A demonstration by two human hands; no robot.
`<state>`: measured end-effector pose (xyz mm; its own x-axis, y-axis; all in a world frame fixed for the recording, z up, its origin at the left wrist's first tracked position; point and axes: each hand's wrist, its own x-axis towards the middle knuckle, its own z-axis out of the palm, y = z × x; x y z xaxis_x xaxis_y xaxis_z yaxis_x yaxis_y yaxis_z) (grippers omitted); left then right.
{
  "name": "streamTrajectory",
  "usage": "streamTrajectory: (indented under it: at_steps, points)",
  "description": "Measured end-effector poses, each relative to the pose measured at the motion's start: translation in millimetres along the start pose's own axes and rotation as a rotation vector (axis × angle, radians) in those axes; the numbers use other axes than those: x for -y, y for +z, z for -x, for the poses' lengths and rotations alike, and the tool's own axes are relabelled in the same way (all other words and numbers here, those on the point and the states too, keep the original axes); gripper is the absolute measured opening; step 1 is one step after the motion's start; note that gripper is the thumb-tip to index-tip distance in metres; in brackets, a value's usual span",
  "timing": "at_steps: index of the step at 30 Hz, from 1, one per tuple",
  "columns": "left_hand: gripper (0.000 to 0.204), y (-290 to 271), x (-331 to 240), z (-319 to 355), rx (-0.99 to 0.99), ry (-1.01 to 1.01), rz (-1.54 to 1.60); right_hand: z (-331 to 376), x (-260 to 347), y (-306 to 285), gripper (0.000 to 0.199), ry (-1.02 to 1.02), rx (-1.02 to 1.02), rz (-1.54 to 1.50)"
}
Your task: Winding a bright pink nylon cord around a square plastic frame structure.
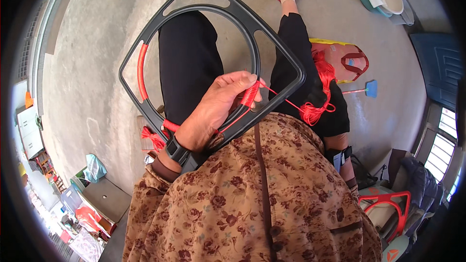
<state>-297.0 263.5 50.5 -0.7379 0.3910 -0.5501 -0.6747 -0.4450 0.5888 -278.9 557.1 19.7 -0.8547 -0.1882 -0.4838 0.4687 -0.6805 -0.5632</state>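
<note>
The black frame (272, 34) is your landmark: a rounded square with a ring inside it, tilted across your lap above your dark trousers and reaching well out over the concrete floor (97, 68). Part of its ring on the far left side is already bound in red cord, and a second bound stretch sits at its lower corner, with a loose red tassel (151, 138) hanging just below that corner.

Your left hand (211, 116) lies over the frame's lower right bar, fingers curled and pinching a red wrapped section (250, 94) against the ring. From that pinch a red cord (286, 101) runs taut to the right, off the frame, to a loose red bundle (310, 111) on your thigh.

Your right hand is hidden below the frame's right side (only the wrist band (340, 157) shows), so you cannot tell its grip.

Judging from this, if your pinch eases, the last turns could slacken and spread. The bundle could snag and jerk the cord, or the big frame could swing, held as it is near one corner.
</note>
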Motion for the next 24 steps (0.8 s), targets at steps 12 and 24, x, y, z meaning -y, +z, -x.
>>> streamTrajectory:
  at_steps: [12,24]
  points:
    - [0.027,-8,8,8,0.042,0.010,-0.033,4,8,-24,0.036,-0.477,-0.121,1.262]
    - [0.025,-9,9,14,0.056,0.081,-0.065,-53,50,-72,0.033,-0.172,-0.296,0.016]
